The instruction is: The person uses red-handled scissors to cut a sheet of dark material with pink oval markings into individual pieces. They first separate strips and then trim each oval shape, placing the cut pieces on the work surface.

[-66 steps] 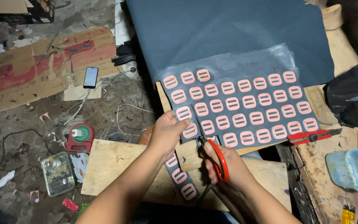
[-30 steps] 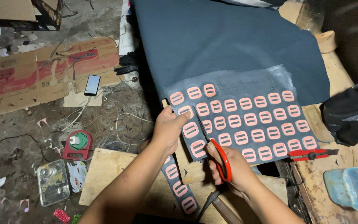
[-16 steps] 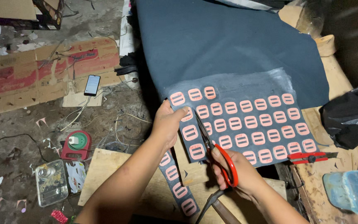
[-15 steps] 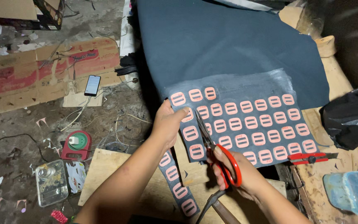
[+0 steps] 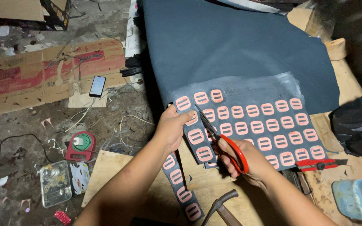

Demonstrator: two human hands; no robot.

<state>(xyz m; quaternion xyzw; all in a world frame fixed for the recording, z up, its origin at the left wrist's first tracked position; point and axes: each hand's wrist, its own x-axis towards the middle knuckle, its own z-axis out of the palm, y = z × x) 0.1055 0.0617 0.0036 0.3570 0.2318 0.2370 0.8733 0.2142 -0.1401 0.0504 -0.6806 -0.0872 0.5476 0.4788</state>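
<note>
Scissors with red handles sit in the right hand, fingers clenched through the loops, blades parted and pointing up and away into a dark blue sheet printed with rows of pink rectangular labels. The left hand pinches the sheet's left edge, thumb on top, grasping the column of labels beside the blades. Below that hand a narrow strip of the same labels hangs down over a pale wooden board. The printed sheet lies on the lower end of a large dark blue fabric that spreads upward.

Near the bottom edge, a hammer rests on the board — just below the right hand. To the right lies a red utility knife. On the dirty floor at left — a phone, flattened cardboard, a small red round device and a clear plastic box.
</note>
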